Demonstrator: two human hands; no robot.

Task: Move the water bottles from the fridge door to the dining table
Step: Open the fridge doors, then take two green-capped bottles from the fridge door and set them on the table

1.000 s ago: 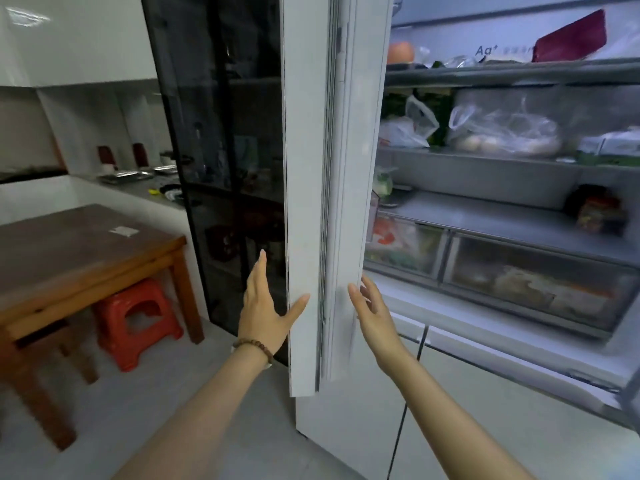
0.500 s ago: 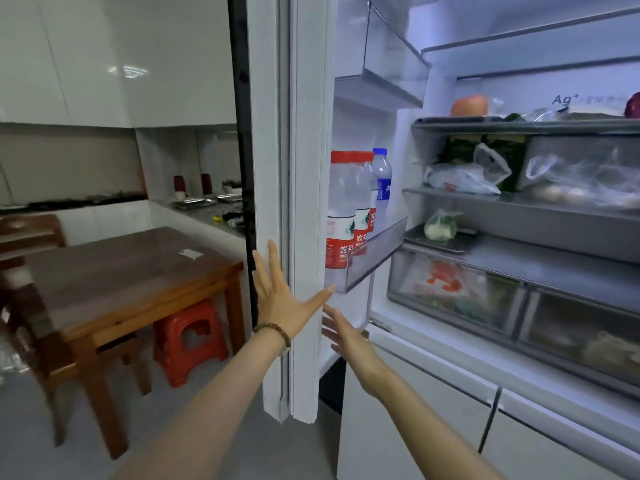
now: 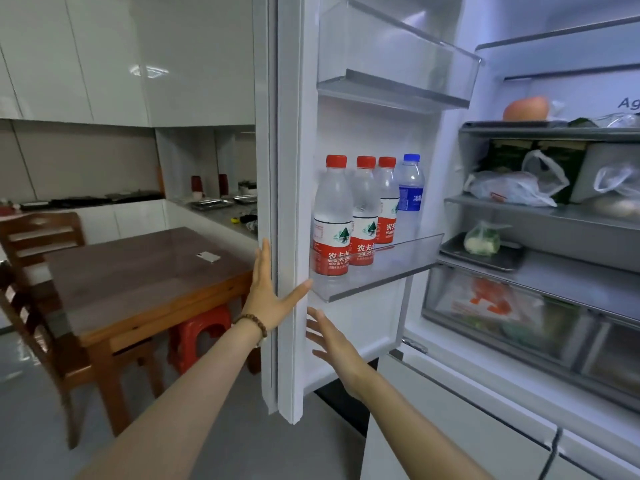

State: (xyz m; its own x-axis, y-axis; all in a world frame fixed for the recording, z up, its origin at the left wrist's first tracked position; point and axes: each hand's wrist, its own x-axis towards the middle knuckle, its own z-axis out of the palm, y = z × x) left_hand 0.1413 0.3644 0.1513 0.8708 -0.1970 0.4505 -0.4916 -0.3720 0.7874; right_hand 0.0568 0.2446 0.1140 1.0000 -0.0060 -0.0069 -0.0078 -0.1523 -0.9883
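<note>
The fridge door [image 3: 287,188] stands open, edge toward me. Its lower clear bin [image 3: 391,268] holds three red-capped water bottles with red labels [image 3: 332,220] [image 3: 363,216] [image 3: 387,202] and one blue-capped bottle [image 3: 410,188] in a row. My left hand [image 3: 268,292] lies flat on the door's edge, fingers spread, a bead bracelet on the wrist. Below the bin hovers my right hand [image 3: 329,341], open and holding nothing. The wooden dining table [image 3: 138,271] stands to the left.
A wooden chair [image 3: 38,244] sits at the table's far left and a red plastic stool [image 3: 201,337] under it. A small white card [image 3: 207,257] lies on the table. An empty upper door bin [image 3: 398,64] hangs above the bottles. Fridge shelves [image 3: 540,216] at right carry bagged food.
The door has swung wider, so the bottles in its bin now face me. My left hand stays on the door edge; my right hand has come off it and moved under the bin.
</note>
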